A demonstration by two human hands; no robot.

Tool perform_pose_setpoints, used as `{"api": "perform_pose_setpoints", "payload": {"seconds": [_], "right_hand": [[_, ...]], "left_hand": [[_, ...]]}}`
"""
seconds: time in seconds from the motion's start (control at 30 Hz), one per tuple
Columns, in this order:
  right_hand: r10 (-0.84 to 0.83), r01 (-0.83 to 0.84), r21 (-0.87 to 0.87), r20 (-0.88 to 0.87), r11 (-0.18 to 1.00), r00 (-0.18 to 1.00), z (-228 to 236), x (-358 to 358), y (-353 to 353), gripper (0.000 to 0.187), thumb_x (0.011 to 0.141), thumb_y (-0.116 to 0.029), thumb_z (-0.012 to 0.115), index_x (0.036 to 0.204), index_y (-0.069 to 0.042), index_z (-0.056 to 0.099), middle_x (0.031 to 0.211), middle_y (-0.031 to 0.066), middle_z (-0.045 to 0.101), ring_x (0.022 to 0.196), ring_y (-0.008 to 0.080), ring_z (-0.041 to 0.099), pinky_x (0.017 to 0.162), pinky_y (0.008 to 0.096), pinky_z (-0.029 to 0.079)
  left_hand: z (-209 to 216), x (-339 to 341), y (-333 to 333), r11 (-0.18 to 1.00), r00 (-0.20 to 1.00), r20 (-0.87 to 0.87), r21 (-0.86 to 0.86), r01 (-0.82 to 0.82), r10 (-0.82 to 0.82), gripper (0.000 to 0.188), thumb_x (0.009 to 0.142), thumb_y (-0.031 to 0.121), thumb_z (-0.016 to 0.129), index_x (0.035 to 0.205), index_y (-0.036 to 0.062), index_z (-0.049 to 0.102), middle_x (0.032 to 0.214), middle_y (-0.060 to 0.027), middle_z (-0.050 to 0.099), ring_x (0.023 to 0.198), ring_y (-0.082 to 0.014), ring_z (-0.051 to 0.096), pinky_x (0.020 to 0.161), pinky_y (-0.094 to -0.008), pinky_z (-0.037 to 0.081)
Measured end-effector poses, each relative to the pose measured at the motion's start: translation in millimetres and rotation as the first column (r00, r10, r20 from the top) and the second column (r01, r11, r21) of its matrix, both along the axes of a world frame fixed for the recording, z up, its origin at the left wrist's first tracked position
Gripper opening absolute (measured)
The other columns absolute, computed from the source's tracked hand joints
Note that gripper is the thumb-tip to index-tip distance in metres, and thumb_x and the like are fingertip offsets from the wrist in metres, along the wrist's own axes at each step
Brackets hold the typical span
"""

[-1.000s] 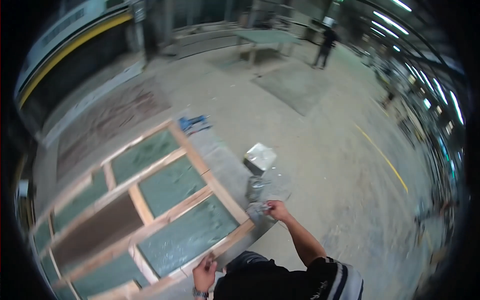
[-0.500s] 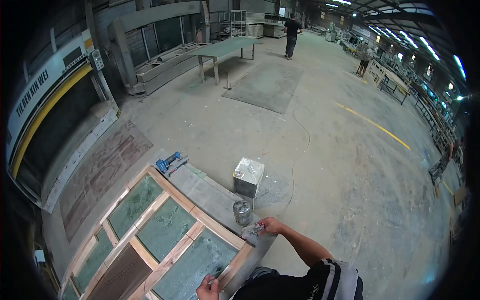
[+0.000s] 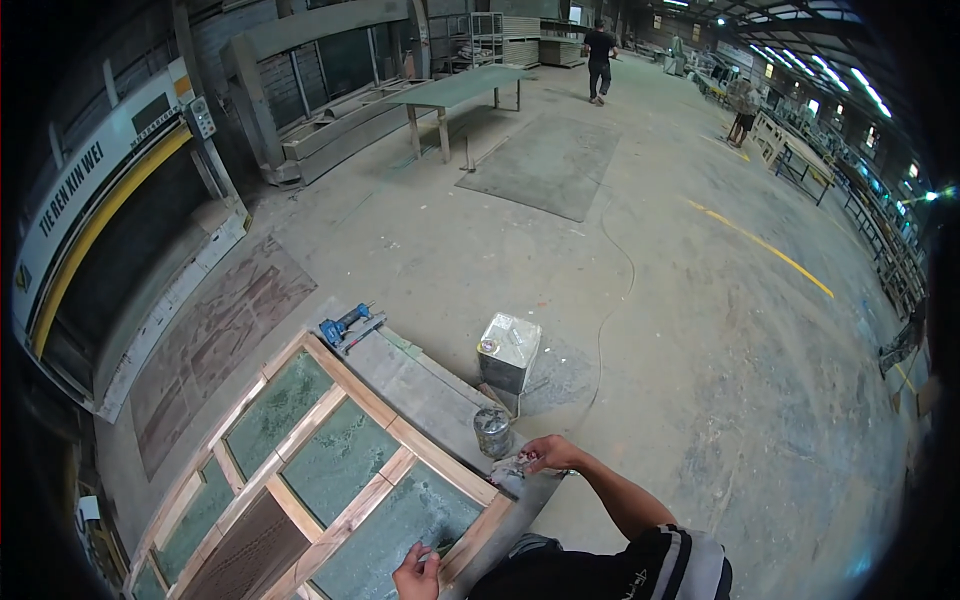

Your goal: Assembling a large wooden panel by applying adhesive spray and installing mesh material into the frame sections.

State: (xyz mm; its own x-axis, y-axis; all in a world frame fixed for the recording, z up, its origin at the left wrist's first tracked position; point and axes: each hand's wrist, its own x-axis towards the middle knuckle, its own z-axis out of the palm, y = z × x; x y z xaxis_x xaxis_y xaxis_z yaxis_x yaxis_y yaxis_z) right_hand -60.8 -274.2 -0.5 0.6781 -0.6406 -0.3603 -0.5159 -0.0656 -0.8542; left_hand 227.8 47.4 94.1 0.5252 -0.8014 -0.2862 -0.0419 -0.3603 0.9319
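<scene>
A pale timber frame (image 3: pixel 403 432) lies over green panels (image 3: pixel 338 462) on the bench before me. Above the nearest panel, beside the frame's end rail, my left hand (image 3: pixel 416 577) is closed in a pinch; what the fingertips hold is too small to name. My right hand (image 3: pixel 549 455) reaches past the frame's near corner. Its fingers close on a crumpled grey-white bundle with a bit of red (image 3: pixel 512 468), whose kind I cannot make out. Just behind that stands a stained round can (image 3: pixel 492 432). A brown textured panel (image 3: pixel 248 548) fills another opening of the frame.
A blue nail gun (image 3: pixel 345 322) lies at the bench's far end. A square metal tin (image 3: pixel 511 345) stands beyond the bench, near a cable (image 3: pixel 603 345) on the floor. To the left is a large press (image 3: pixel 110 190); a green-topped table (image 3: pixel 460 87) and people (image 3: pixel 600 65) are farther off.
The whole view has shifted slightly, so things sit a little farther right. Both hands stay at the same places by the frame. The far person in black has walked a little.
</scene>
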Motion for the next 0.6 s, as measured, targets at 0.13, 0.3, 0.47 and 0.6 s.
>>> {"api": "perform_pose_setpoints", "payload": {"seconds": [0.13, 0.3, 0.47, 0.6], "right_hand": [[-0.027, 0.026, -0.036, -0.033, 0.999, 0.999, 12.5, -20.6, 2.2, 0.049, 0.077, -0.027, 0.088, 0.120, -0.008, 0.074, 0.099, 0.0031, 0.071, 0.091, 0.0143, 0.063, 0.086, 0.0310, 0.051], [-0.080, 0.080, 0.017, 0.032, 0.997, 0.996, 10.5, -22.6, 1.7, 0.046, 0.079, -0.028, 0.088, 0.116, -0.006, 0.074, 0.100, 0.0047, 0.072, 0.093, 0.0140, 0.065, 0.088, 0.0307, 0.052], [-0.100, 0.101, -0.025, 0.027, 0.995, 0.995, 2.8, -26.3, 1.5, 0.051, 0.078, -0.034, 0.088, 0.117, -0.005, 0.073, 0.103, 0.0066, 0.074, 0.095, 0.0156, 0.068, 0.088, 0.0315, 0.053], [-0.192, 0.190, 0.044, 0.058, 0.981, 0.980, -0.2, -27.7, 4.5, 0.060, 0.077, -0.040, 0.088, 0.121, -0.003, 0.071, 0.107, 0.0096, 0.076, 0.097, 0.0178, 0.071, 0.091, 0.0317, 0.054]], "left_hand": [[-4.0, -0.4, -11.5, 0.998, 0.997, 0.061, -0.012, 0.058, -0.058, 0.038, 0.098, 0.015, 0.069, 0.130, -0.0041, 0.065, 0.094, -0.0088, 0.075, 0.077, -0.0122, 0.066, 0.071, -0.0286, 0.055], [5.8, 1.9, -12.6, 0.990, 0.991, 0.081, 0.101, 0.095, -0.103, 0.040, 0.098, 0.016, 0.069, 0.132, -0.0036, 0.064, 0.100, -0.0116, 0.075, 0.080, -0.0131, 0.066, 0.073, -0.0303, 0.055], [6.6, 4.3, -12.1, 0.985, 0.990, 0.092, 0.147, 0.093, -0.107, 0.042, 0.097, 0.014, 0.069, 0.135, -0.0029, 0.063, 0.110, -0.0154, 0.076, 0.088, -0.0165, 0.071, 0.079, -0.0311, 0.056], [-4.3, 11.0, -6.6, 0.978, 0.986, 0.096, 0.172, 0.115, -0.133, 0.042, 0.097, 0.013, 0.068, 0.135, -0.0033, 0.062, 0.112, -0.0159, 0.076, 0.093, -0.0185, 0.072, 0.082, -0.0314, 0.056]]}}
